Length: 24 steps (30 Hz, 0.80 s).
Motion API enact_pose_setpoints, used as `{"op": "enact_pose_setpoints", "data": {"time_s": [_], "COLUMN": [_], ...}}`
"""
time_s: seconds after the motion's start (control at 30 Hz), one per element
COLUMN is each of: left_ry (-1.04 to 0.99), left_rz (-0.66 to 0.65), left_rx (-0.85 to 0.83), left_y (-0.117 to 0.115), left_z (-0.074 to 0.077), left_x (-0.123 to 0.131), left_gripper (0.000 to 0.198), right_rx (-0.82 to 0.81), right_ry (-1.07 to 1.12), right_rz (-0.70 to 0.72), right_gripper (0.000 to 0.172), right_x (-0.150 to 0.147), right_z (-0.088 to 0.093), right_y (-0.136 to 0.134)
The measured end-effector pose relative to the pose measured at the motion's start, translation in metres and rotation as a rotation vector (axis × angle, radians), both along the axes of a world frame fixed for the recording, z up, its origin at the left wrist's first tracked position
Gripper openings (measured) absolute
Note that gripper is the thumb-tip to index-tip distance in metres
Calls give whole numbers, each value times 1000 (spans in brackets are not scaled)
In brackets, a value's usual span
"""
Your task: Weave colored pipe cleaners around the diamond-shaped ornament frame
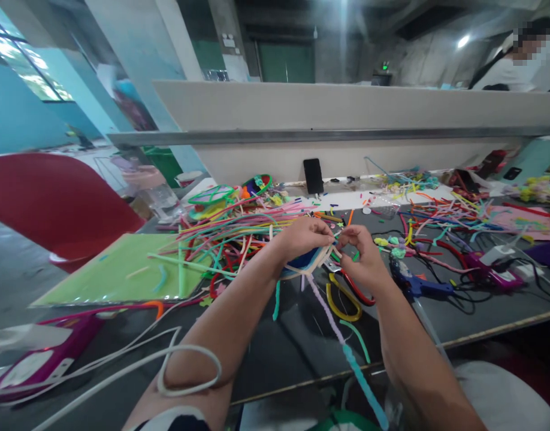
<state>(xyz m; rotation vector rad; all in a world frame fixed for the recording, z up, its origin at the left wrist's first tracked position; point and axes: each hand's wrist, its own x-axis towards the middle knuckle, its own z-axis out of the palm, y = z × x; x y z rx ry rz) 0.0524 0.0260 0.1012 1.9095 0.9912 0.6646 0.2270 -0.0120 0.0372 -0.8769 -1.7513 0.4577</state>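
Both hands meet over the dark table, around a blue piece with a cream fuzzy edge (319, 261). My left hand (307, 238) is closed in a pinch at the top of this piece. Opposite it, my right hand (359, 254) has its thumb and fingers closed on the piece's right side, by the cream strips. A lilac fuzzy stem (324, 308) hangs from the piece and continues into a turquoise stem (365, 386) over the table's front edge. The fingers partly cover the blue piece.
Heaps of coloured fuzzy stems (239, 224) lie left and right. A blue glue gun (425, 288) rests at the right with cables. A black phone (313, 176) leans against the white partition (369, 158). Green sheets (122, 269), a red chair (54, 203) and white cables are at the left.
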Motion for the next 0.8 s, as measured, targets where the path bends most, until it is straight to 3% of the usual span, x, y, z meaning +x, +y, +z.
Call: {"op": "enact_pose_setpoints", "data": {"time_s": [0.17, 0.37, 0.6, 0.8], "left_ry": [-56, -79, -40, -48], "left_rz": [47, 41, 72, 45], "left_rx": [-31, -89, -3, 26], "left_y": [0, -4, -1, 3], "left_z": [0, 2, -3, -10], "left_x": [1, 4, 6, 6], "left_gripper": [19, 17, 18, 18], "right_rx": [203, 250, 271, 191], "right_ry": [-312, -318, -326, -234], "right_rz": [-238, -432, -537, -465], "right_gripper": [30, 13, 4, 9], "right_x": [-9, -13, -12, -11], "right_z": [-6, -8, -6, -7], "right_y": [1, -3, -9, -5]}}
